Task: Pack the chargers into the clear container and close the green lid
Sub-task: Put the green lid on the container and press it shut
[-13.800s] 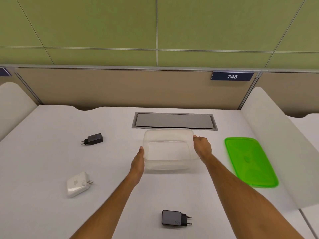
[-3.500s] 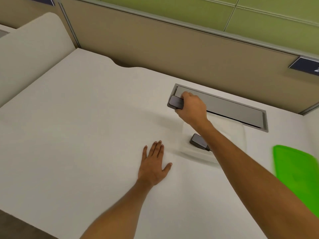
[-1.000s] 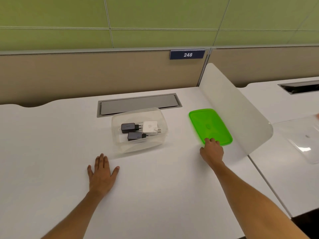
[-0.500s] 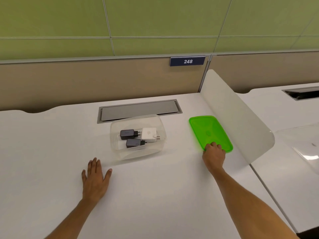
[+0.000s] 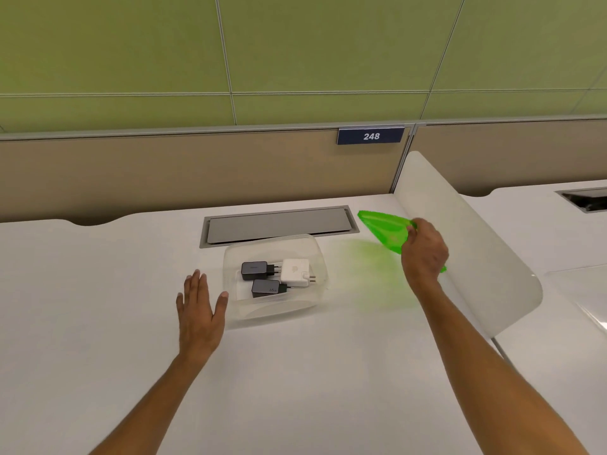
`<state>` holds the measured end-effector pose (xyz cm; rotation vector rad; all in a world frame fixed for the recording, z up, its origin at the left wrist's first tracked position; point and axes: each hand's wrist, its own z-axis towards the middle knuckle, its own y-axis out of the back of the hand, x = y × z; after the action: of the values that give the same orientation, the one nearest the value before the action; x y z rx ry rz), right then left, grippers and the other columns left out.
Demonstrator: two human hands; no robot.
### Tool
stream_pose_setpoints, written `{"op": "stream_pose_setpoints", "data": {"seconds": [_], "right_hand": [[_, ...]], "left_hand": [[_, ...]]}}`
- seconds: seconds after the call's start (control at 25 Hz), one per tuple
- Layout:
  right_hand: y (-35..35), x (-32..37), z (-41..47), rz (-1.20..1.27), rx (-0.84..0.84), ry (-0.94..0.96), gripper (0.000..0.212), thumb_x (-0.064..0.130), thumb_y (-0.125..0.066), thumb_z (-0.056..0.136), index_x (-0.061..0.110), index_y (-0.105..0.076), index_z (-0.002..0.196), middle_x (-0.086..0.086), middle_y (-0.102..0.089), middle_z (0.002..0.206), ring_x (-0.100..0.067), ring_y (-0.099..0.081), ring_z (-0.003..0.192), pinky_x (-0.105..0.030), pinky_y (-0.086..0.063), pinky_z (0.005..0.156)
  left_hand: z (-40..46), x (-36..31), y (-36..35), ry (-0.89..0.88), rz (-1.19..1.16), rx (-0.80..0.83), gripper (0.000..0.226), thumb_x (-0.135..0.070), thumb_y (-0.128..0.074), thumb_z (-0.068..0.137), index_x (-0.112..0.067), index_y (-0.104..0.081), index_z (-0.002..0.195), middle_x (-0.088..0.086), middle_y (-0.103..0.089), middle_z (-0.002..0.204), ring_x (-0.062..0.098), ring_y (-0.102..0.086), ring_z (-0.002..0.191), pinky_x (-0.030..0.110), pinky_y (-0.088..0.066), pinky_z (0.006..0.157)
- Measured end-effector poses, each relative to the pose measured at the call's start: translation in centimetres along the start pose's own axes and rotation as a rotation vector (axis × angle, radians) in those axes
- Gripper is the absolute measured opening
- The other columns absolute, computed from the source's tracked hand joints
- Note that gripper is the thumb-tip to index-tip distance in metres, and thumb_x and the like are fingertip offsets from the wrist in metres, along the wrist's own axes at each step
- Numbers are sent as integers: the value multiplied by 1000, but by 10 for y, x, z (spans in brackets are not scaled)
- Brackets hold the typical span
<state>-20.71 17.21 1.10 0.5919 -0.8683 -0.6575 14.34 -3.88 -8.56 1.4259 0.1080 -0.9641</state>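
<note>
The clear container (image 5: 316, 257) stands on the white desk, open at the top. Inside lie two dark chargers (image 5: 254, 270) (image 5: 266, 288) and one white charger (image 5: 295, 272). My right hand (image 5: 423, 249) grips the green lid (image 5: 386, 229) and holds it tilted in the air, to the right of the container, casting a green tint on the desk. My left hand (image 5: 200, 311) is open with fingers spread, just left of the container's near corner, thumb close to its wall.
A grey cable hatch (image 5: 279, 224) is set in the desk (image 5: 295, 372) behind the container. A curved white divider (image 5: 466, 244) rises on the right, close behind the lid. A beige partition with plate 248 (image 5: 370, 136) closes the back.
My right hand has lifted the green lid off the desk and tilted it up. My left hand has slid toward the container's left side.
</note>
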Motion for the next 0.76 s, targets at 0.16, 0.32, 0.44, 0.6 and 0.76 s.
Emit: {"op": "stream_pose_setpoints", "data": {"seconds": [0.16, 0.32, 0.44, 0.6, 0.76], "right_hand": [[23, 46, 19, 200, -75, 35, 20, 17, -53, 94, 9, -66, 107, -15, -72, 99, -37, -63, 90, -38, -44, 73], [42, 84, 27, 430, -22, 78, 18, 20, -58, 92, 11, -69, 103, -12, -74, 93, -32, -64, 85, -30, -41, 73], [49, 107, 26, 589, 61, 86, 18, 19, -60, 91, 10, -71, 102, -9, -73, 87, -25, -65, 79, -31, -48, 75], [46, 133, 18, 939, 294, -31, 10, 8, -59, 93, 9, -68, 97, -5, -67, 78, -16, -58, 69, -29, -49, 67], [35, 145, 11, 1138, 466, -186, 13, 4, -59, 93, 11, -68, 87, 2, -70, 66, -11, -60, 58, -25, -53, 59]], "left_hand": [[6, -29, -2, -20, -116, 10, 67, -49, -26, 96, -12, -15, 151, 3, -12, 161, 14, -4, 148, 36, 2, 120], [18, -53, -4, -23, -238, 42, 66, -49, -26, 96, -17, -11, 151, -2, -9, 161, 0, 0, 143, 28, 4, 118], [30, -65, -3, 21, -351, 57, 62, -44, -31, 99, -17, -12, 151, -3, -11, 160, -3, -2, 140, 30, 1, 119], [49, -77, 1, 169, -552, 90, 62, -43, -39, 98, -20, -15, 151, -2, -18, 159, 11, -15, 145, 30, -11, 118], [61, -82, 6, 345, -867, 136, 58, -38, -42, 99, -22, -21, 150, -3, -24, 158, 5, -25, 138, 24, -17, 110]]}}
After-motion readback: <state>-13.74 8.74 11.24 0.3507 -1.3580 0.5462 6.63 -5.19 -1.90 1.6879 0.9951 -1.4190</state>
